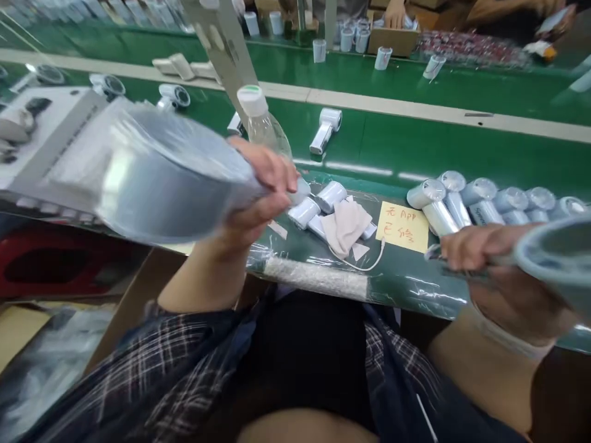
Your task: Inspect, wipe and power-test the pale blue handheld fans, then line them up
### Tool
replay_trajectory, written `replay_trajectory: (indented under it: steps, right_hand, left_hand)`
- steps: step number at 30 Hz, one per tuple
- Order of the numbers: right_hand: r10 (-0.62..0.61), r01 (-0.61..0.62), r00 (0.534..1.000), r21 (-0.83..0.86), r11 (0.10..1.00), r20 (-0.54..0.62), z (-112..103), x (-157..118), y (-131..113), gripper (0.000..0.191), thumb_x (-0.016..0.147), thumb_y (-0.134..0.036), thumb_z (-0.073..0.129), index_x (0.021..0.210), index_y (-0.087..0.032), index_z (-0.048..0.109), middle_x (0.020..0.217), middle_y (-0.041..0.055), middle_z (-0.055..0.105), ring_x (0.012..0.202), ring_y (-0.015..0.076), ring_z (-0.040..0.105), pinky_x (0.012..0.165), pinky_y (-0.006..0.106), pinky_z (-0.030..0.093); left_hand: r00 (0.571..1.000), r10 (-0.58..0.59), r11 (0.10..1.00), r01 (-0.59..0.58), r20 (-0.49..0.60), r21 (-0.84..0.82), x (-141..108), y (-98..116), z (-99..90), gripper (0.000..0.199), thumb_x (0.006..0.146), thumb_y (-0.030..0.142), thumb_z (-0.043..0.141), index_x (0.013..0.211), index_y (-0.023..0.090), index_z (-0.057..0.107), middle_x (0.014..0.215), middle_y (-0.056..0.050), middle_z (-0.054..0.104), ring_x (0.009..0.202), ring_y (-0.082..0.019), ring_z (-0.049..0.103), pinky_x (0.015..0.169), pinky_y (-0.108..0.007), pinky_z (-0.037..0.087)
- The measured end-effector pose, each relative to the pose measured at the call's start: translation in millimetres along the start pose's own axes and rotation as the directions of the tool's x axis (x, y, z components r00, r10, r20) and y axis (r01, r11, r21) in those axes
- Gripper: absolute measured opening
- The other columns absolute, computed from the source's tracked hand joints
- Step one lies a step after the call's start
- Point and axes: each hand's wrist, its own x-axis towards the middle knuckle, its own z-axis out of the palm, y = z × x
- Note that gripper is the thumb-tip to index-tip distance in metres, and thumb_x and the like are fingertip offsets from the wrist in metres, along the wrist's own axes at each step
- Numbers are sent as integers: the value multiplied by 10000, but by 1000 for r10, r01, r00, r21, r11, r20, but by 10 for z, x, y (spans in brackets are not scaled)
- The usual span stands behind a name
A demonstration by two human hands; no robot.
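My left hand point(263, 184) is closed around the handle of a white hair-dryer-shaped device point(170, 184). Its wide round head points left, close to the camera and smeared by motion. On the right, my right hand point(503, 264) grips a second hair-dryer-shaped device point(558, 252), whose round head is cut off by the frame's edge. Between the hands, a beige cloth point(346, 224) lies over several white devices point(332, 195) on the bench. A white cable point(369, 269) curls beside them. Behind my right hand, more film-wrapped devices point(480, 191) lie in a row.
A yellow note point(402, 226) with red handwriting lies on the bench. A clear bottle with a white cap point(253, 101) stands behind my left hand. One device point(325, 130) rests on the green belt point(392, 144). Across it, a co-worker's hand point(395, 13) is over a cardboard box point(394, 40).
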Motion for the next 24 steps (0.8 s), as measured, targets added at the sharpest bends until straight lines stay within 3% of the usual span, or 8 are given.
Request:
replay_trajectory:
  steps: [3,7,9,11,15,18,21,24]
  right_hand:
    - [12,-3,1000,387,922,-20,86,41,-66,457,783,-712,886,854,-346,622,639,-15,545,552,238,576,623,484,583]
    - [244,-329,944,581,744,221,361,-41,-18,934,599,-529,1060,1364,-379,547,986,34,742,681,282,734,578,445,623]
    - [341,-368,928,504,781,150,584,-142,37,1092,590,-554,1061,1469,-338,450,1333,138,686,1008,363,787,754,492,692]
    - [280,-268,959,404,874,30,812,-275,71,1110,703,-734,940,1554,-288,383,1588,214,523,1365,429,662,1033,559,653]
    - [30,-117,968,343,932,249,1014,-502,109,1273,831,-950,645,1753,-287,69,1746,181,396,1627,414,410,1298,623,434]
    - [104,-154,961,182,971,257,691,-564,273,1423,757,-841,827,1778,-260,25,1699,203,470,1556,430,510,1250,628,477]
    - [275,-257,961,-256,932,39,-109,-695,646,1339,697,-740,901,1760,-237,262,1543,213,632,1367,490,659,1121,665,557]
    - [397,-365,914,-592,718,-82,-1073,-921,1175,1101,707,-745,855,1644,-274,521,1205,203,782,997,537,772,726,635,625]
  left_hand:
    - [997,30,996,-25,69,-82,-43,16,48,283,821,393,916,1001,346,702,711,43,571,673,-149,638,712,-316,606]
    - [878,-173,825,376,446,-421,-348,51,267,757,908,728,748,1499,397,412,848,21,700,478,-141,633,466,-290,539]
    - [905,-208,857,352,371,-377,-531,37,509,819,873,820,724,1472,395,361,1115,-63,748,702,-201,771,595,-334,641]
    - [971,-147,949,193,190,-248,-680,7,815,813,836,879,702,1397,348,448,1409,-140,663,1211,-323,758,965,-495,684]
    - [996,-52,991,59,68,-118,-831,-36,1318,846,907,934,494,1448,283,511,1676,-175,424,1589,-382,449,1326,-611,416]
    - [916,-73,994,98,394,-44,-833,-62,1334,921,982,872,403,1649,242,328,1705,-236,395,1597,-385,439,1295,-599,459]
    - [681,-118,965,-94,723,246,-828,-165,1076,767,1042,654,568,1646,213,399,1711,-252,421,1625,-445,384,1283,-672,432]
    - [668,-217,813,-280,712,510,-899,-338,833,353,1073,271,598,1407,181,668,1459,-203,674,1399,-394,620,1123,-595,562]
